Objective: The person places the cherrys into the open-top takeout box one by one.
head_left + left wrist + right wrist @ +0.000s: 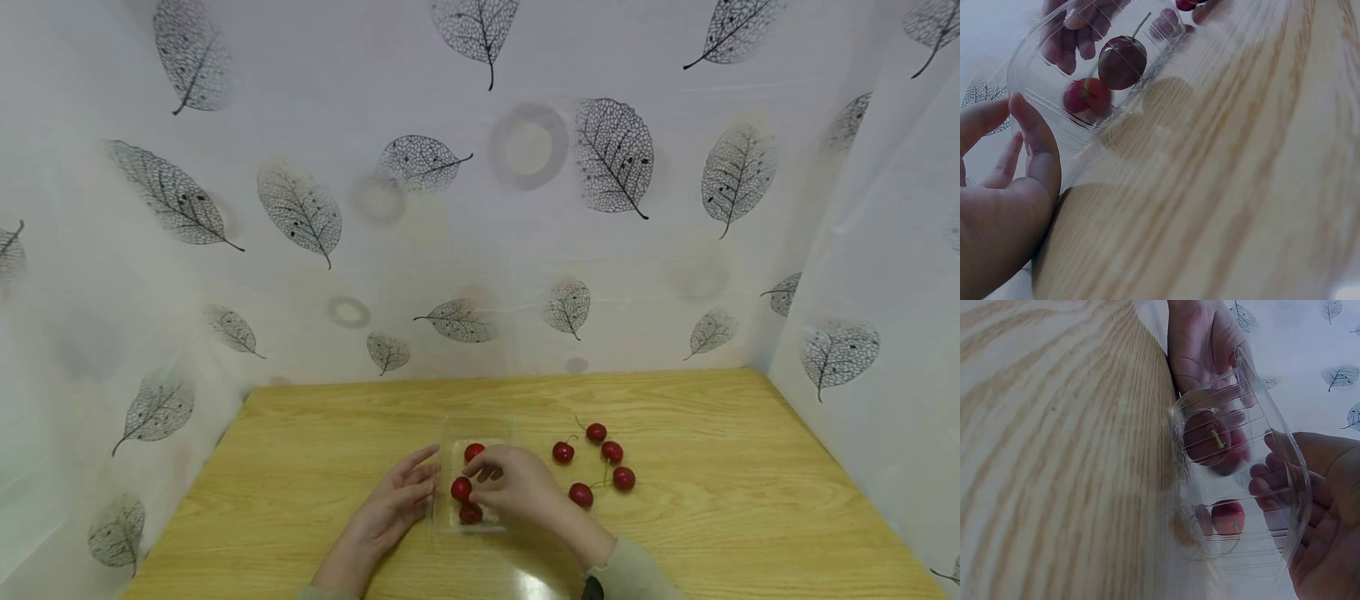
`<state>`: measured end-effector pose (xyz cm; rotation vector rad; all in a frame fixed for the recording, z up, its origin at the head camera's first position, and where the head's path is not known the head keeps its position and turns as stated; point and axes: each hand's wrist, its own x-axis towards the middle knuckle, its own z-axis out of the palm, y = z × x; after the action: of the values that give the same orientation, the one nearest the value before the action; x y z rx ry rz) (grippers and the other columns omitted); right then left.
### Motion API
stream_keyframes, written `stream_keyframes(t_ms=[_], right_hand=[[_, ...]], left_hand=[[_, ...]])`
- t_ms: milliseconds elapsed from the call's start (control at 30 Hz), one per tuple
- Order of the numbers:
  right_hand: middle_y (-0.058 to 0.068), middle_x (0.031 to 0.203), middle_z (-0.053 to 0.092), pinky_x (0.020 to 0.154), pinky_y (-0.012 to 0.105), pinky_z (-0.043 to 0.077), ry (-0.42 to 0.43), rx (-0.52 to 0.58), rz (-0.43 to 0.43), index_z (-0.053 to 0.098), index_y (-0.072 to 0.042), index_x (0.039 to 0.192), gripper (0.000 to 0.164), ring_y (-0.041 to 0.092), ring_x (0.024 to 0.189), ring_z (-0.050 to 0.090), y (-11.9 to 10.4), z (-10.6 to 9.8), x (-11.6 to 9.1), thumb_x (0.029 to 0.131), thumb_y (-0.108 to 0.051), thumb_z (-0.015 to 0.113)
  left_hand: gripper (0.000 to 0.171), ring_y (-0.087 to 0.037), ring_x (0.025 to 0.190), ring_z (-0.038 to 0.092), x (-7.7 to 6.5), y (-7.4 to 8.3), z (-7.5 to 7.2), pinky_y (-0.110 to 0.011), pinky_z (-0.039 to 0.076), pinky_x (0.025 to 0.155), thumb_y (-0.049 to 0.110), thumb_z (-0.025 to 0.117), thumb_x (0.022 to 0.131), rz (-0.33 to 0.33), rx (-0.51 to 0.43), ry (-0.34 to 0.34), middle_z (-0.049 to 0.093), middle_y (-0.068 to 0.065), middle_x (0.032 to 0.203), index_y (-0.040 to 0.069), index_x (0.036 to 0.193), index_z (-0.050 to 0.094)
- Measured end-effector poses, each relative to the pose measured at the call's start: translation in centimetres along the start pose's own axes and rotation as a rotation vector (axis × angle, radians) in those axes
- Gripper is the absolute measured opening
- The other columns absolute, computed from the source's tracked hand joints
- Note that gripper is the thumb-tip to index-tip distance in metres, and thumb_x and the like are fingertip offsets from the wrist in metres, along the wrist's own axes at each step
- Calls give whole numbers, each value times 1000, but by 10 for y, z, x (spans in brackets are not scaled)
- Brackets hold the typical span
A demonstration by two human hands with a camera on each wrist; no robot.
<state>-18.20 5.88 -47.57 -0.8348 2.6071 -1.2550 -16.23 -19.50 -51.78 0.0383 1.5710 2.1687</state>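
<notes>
Left hand: its fingers spread loosely against the left side of the clear, ridged plastic box (1254,553), gripping nothing that I can see; the left hand (392,507) probably steadies the light box.
Right hand: the right hand (513,483) reaches over the box, fingers loosely bent and apart, clasping no cherry; whether a fingertip touches the nearest one, I can't tell.
Cherries in the box: three round, glossy red cherries (461,489), in a rough line along the box, where the walls would keep them from rolling.
Loose cherries: five dark-red stemmed cherries (612,452), spread to the right of the box, within easy reach of the right hand, I'd say.
In the way: the right hand hides part of the box from above; the box's upright walls call for lifting over.
Around: the yellow wood-grained table (337,433) underneath, a pale sleeve (633,575) on the right arm, a white sheet printed with dark leaves (510,250) behind.
</notes>
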Motion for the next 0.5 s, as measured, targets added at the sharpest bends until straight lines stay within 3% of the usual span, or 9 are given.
stream_keyframes(t_ms=[267,500], right_hand=[[2,106,79,83,22,58,-1,38,-4,79,-11,110,24,14,95,72,-1,-1,1,87,-13,86],[8,107,78,87,26,60,-7,155,-11,78,-5,110,20,21,96,72,1,-6,2,92,-11,82]], left_hand=[[59,-3,107,57,-1,0,0,-18,51,89,4,57,108,3,0,-3,51,1,138,18,162,40],[61,-4,109,55,0,0,1,-18,50,89,5,58,107,1,2,5,49,-2,143,16,164,37]])
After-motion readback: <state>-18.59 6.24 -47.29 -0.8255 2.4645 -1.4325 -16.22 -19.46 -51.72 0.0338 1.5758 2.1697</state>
